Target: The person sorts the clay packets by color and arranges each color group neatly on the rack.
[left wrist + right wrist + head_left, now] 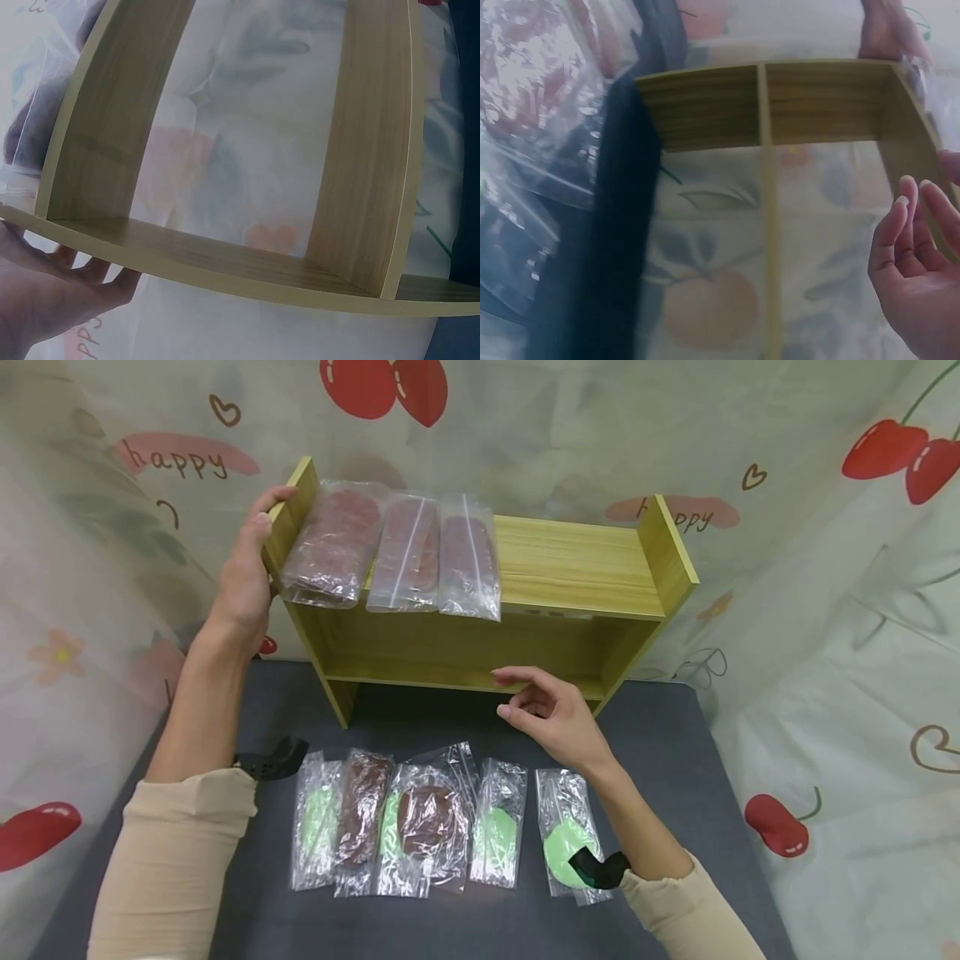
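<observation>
Your left forearm (210, 710) extends forward; your left hand (246, 564) is farther out than the right, fingers (120, 283) loosely bent. Your right forearm (652, 827) angles inward. Your right hand (558, 714) hovers free, index finger (525, 674) and thumb (521, 719) slightly apart, other fingers loosely curled toward the palm.

Bags (406, 553) atop shelf (572, 564), at left, perhaps six packets (429, 820) before

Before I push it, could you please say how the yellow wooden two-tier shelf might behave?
The shelf looks flat-panelled, so probably stiff; its open back suggests lightness. Clear plastic bags lying on top could slide.
</observation>
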The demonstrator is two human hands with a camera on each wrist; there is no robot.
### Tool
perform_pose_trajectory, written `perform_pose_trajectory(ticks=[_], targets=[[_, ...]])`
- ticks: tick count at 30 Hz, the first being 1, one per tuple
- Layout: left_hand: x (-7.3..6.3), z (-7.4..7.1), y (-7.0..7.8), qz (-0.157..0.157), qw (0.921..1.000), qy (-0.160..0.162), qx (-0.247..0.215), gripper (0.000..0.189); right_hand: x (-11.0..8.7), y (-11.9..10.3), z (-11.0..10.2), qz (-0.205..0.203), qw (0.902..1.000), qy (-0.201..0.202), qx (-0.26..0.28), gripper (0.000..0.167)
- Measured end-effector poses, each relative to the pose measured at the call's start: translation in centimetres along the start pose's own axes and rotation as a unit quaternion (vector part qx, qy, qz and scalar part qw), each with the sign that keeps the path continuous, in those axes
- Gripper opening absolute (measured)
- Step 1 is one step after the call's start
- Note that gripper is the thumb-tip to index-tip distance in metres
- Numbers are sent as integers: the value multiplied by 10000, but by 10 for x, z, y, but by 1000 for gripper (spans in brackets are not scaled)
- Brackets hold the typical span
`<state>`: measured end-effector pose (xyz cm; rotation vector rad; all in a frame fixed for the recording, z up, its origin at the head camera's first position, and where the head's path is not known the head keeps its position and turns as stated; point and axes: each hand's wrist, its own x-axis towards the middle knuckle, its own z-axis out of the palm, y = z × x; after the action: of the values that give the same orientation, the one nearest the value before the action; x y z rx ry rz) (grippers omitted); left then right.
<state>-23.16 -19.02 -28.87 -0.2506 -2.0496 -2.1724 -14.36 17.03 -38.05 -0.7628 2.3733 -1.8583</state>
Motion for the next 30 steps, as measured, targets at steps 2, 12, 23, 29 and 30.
perform_pose_trajectory(ticks=[2,12,23,29,30], targets=[[0,0,0,-18,10000,6,20,44,-5,6,4,80,10000,-24,47,40],[0,0,-1,-40,9998,-30,201,44,-27,40,28,482,9988,-45,111,43],[-1,-1,-1,10,9999,-35,103,44,-43,37,50,764,9970,-50,133,41],[0,-1,-1,33,9999,-54,156,44,-50,52,59,854,9959,-162,253,41],[0,-1,-1,33,9999,-50,153,44,-50,54,60,893,9955,-188,265,41]])
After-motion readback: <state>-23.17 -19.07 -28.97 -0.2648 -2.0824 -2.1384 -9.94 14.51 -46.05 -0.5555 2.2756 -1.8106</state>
